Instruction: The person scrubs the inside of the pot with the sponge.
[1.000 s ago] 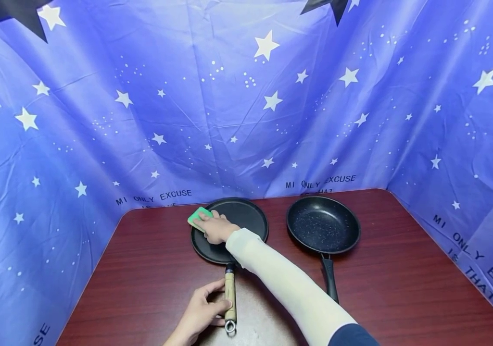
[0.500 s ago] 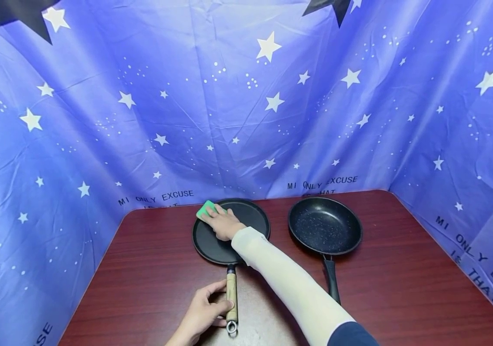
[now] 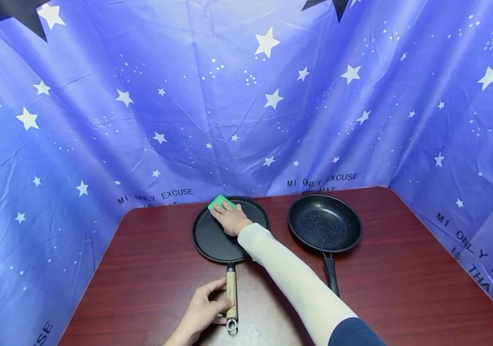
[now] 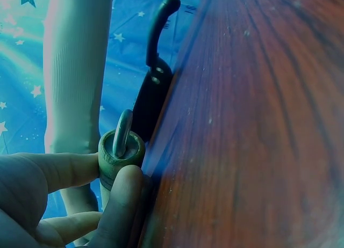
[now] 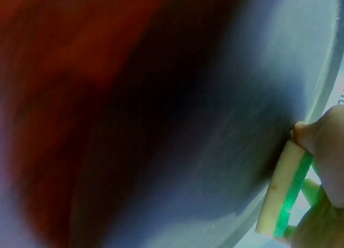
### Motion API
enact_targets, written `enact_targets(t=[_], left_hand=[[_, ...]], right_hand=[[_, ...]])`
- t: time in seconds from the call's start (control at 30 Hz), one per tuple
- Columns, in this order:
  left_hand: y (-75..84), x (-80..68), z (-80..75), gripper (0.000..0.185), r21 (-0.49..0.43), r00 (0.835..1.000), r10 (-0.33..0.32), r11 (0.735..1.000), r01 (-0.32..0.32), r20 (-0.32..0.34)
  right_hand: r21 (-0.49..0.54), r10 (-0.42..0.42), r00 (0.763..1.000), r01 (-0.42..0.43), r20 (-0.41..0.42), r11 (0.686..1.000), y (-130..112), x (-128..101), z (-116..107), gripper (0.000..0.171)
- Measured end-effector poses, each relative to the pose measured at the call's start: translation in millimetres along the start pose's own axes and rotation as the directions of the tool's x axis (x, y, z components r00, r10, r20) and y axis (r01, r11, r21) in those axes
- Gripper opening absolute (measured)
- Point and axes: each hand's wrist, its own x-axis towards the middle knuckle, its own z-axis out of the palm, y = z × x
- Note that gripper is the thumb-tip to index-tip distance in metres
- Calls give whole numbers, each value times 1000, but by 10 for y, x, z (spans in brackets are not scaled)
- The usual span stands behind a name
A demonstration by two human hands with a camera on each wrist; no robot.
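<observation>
A flat black griddle pan [image 3: 211, 238] lies on the dark red table [image 3: 142, 269], its wooden handle [image 3: 231, 298] pointing toward me. My left hand [image 3: 205, 310] grips that handle near its metal ring [image 4: 122, 133]. My right hand [image 3: 231, 218] presses a green and yellow sponge [image 3: 218, 202] on the pan's far rim. In the right wrist view the sponge [image 5: 284, 197] is pinched between fingers against the pan's surface [image 5: 215, 140].
A deeper black speckled frying pan [image 3: 324, 223] with a black handle [image 3: 330, 281] sits to the right of the griddle. A blue star-printed cloth [image 3: 246, 96] walls in the table at the back and sides.
My right hand has slid the sponge along the pan's far rim, from its left edge toward the top middle. The left hand has stayed on the handle.
</observation>
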Motion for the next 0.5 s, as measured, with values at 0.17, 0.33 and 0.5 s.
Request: enact_targets(t=[0.17, 0.33, 0.5], left_hand=[[3, -1, 3, 67, -4, 1000, -8, 1000, 8, 7], [4, 4, 0, 68, -4, 1000, -12, 1000, 12, 4], [7, 2, -3, 68, -2, 1000, -12, 1000, 12, 6]], right_hand=[[-21, 16, 1000, -16, 11, 1000, 72, 8, 2, 68], [-27, 36, 999, -36, 9, 999, 136, 7, -16, 68], [-36, 49, 998, -48, 26, 998, 201, -21, -41, 68]])
